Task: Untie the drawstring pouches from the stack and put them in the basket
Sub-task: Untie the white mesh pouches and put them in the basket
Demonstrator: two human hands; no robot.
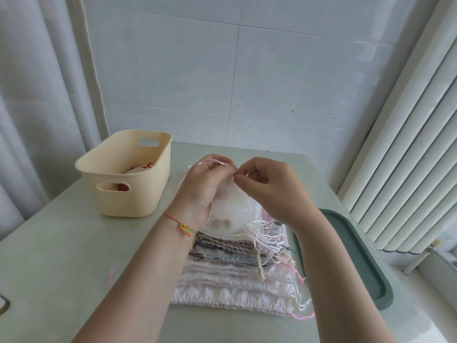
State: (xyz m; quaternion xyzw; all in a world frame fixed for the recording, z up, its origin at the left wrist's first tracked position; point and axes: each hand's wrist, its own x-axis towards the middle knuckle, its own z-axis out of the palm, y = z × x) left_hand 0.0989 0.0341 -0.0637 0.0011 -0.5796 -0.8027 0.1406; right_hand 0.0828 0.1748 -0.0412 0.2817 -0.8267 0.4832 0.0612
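I hold the sheer white drawstring pouch (228, 214) upright above the stack of folded pouches (237, 276) mid-table, my left hand (200, 191) clamped around its neck, my right hand (269, 191) fingertips pinched on the pink cord at its top, the cream plastic basket (123, 174) nearer my left.

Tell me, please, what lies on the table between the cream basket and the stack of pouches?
Nothing lies there: the head view shows only bare table between the basket and the stack. The left hand hangs above that gap, holding a white pouch.
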